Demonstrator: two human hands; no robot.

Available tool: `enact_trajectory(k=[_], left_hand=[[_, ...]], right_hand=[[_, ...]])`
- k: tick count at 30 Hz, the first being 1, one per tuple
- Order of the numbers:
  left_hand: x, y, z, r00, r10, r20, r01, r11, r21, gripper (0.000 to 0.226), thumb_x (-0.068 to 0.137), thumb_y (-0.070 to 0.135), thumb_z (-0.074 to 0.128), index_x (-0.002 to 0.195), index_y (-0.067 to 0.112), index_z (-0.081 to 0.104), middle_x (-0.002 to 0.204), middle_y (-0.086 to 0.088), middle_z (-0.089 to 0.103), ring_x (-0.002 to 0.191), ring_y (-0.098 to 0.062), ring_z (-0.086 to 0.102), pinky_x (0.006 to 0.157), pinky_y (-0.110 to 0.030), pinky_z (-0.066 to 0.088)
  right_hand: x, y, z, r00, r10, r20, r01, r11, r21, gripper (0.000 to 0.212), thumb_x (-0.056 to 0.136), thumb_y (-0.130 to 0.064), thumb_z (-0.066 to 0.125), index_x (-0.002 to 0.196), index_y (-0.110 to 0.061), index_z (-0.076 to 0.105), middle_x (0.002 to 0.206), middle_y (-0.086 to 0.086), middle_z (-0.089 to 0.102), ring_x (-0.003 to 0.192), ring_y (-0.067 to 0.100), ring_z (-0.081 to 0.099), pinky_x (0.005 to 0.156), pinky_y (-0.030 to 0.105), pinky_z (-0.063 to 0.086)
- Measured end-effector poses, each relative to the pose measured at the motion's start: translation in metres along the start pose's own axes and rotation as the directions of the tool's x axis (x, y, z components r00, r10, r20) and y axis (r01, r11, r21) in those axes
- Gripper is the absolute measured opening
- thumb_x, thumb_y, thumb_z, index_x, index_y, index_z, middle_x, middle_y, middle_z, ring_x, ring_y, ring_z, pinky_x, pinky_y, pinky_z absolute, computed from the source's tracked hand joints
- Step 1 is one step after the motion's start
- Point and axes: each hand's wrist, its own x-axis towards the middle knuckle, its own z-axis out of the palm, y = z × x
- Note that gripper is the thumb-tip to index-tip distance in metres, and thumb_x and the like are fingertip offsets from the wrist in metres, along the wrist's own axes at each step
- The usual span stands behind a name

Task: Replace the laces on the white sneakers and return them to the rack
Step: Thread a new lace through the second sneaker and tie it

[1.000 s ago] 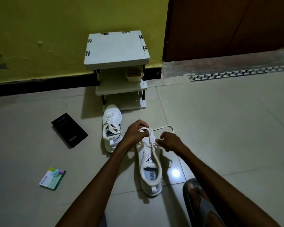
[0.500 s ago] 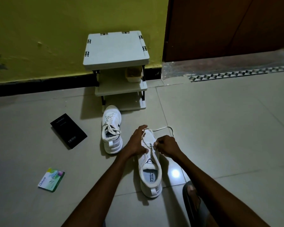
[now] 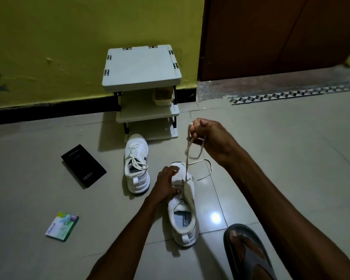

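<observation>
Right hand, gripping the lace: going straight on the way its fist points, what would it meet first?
Likely the rack: the right hand, gripping the lace, points toward its middle shelf. Nothing shows between, though depth is unclear. The left hand holds the sneaker.

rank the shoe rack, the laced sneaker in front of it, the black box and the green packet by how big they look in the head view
1. shoe rack, clearly largest
2. laced sneaker, only slightly ahead of the box, so a close call
3. black box
4. green packet, smallest though nearest the camera
</observation>
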Motion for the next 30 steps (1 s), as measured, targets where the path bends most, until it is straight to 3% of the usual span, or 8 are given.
enact_trajectory(k=[2,5,8,11,14,19,24,30], left_hand=[[-0.001,0.002,-0.001,1.0,0.029,0.004,-0.029,0.998,0.049,0.074,0.051,0.034,0.076,0.12,0.019,0.058,0.112,0.003,0.049,0.107,-0.024,0.054,0.089,-0.03,0.043],[-0.004,0.004,-0.001,0.997,0.07,-0.019,-0.068,0.994,0.085,0.056,0.053,0.033,0.072,0.104,0.009,0.066,0.103,0.001,0.052,0.101,-0.022,0.054,0.081,-0.024,0.036],[-0.005,0.002,-0.002,0.999,0.052,-0.015,-0.051,0.997,0.059,0.055,0.052,0.036,0.073,0.101,0.011,0.069,0.103,0.002,0.051,0.1,-0.022,0.056,0.083,-0.025,0.038],[-0.003,0.004,-0.005,1.0,-0.014,0.022,0.012,0.997,0.08,0.06,0.047,0.045,0.069,0.1,0.018,0.069,0.106,0.002,0.051,0.104,-0.022,0.055,0.089,-0.028,0.042],[0.002,0.008,-0.008,0.995,-0.063,0.083,0.053,0.992,0.114,0.059,0.049,0.047,0.067,0.101,0.019,0.071,0.111,-0.004,0.054,0.106,-0.019,0.054,0.093,-0.026,0.039],[0.009,0.023,-0.004,0.99,-0.122,0.072,0.111,0.983,0.146,0.01,0.081,0.027,0.063,0.087,0.03,0.071,0.105,-0.001,0.067,0.104,-0.022,0.059,0.084,-0.025,0.037],[0.016,0.016,0.007,0.989,-0.132,0.062,0.122,0.981,0.149,0.01,0.069,0.041,0.051,0.076,0.046,0.057,0.104,0.003,0.064,0.104,-0.022,0.058,0.091,-0.039,0.047],[0.001,0.026,-0.006,0.965,-0.257,0.059,0.245,0.955,0.166,0.049,0.072,0.027,0.077,0.115,0.019,0.054,0.119,-0.008,0.048,0.112,-0.027,0.049,0.089,-0.029,0.04]], right_hand=[[-0.003,0.011,-0.002,0.997,0.053,0.052,-0.061,0.984,0.165,0.029,0.095,0.0,0.037,0.072,-0.012,0.05,0.065,0.001,0.052,0.064,0.013,0.054,0.091,0.04,0.052],[-0.005,0.034,-0.014,0.978,0.203,0.039,-0.204,0.915,0.349,0.026,0.099,-0.011,0.041,0.076,-0.012,0.053,0.06,-0.001,0.047,0.053,0.01,0.05,0.069,0.029,0.053],[-0.01,0.072,-0.032,0.921,0.369,-0.126,-0.382,0.918,-0.103,0.023,0.092,-0.014,0.052,0.07,-0.012,0.059,0.054,-0.002,0.049,0.046,0.012,0.046,0.049,0.024,0.04],[-0.019,0.122,-0.05,0.872,0.397,-0.287,-0.442,0.385,-0.811,0.01,0.085,-0.017,0.062,0.077,-0.01,0.065,0.066,0.004,0.065,0.058,0.018,0.066,0.054,0.023,0.05],[-0.031,0.161,-0.062,0.834,0.438,-0.335,-0.379,0.015,-0.925,0.023,0.089,-0.018,0.054,0.107,-0.006,0.061,0.113,0.015,0.064,0.105,0.031,0.064,0.086,0.034,0.052],[-0.025,0.181,-0.079,0.867,0.336,-0.367,-0.399,0.029,-0.916,0.023,0.091,-0.018,0.056,0.11,-0.007,0.062,0.115,0.011,0.061,0.105,0.03,0.062,0.083,0.032,0.05],[0.005,0.192,-0.089,0.946,0.175,-0.271,-0.311,0.274,-0.91,0.018,0.086,-0.015,0.061,0.1,-0.023,0.07,0.109,0.006,0.066,0.097,0.024,0.065,0.081,0.031,0.053],[0.023,0.213,-0.084,0.995,0.054,-0.09,-0.097,0.155,-0.983,0.024,0.091,-0.017,0.055,0.11,-0.025,0.068,0.11,0.003,0.057,0.103,0.023,0.058,0.074,0.032,0.048]])
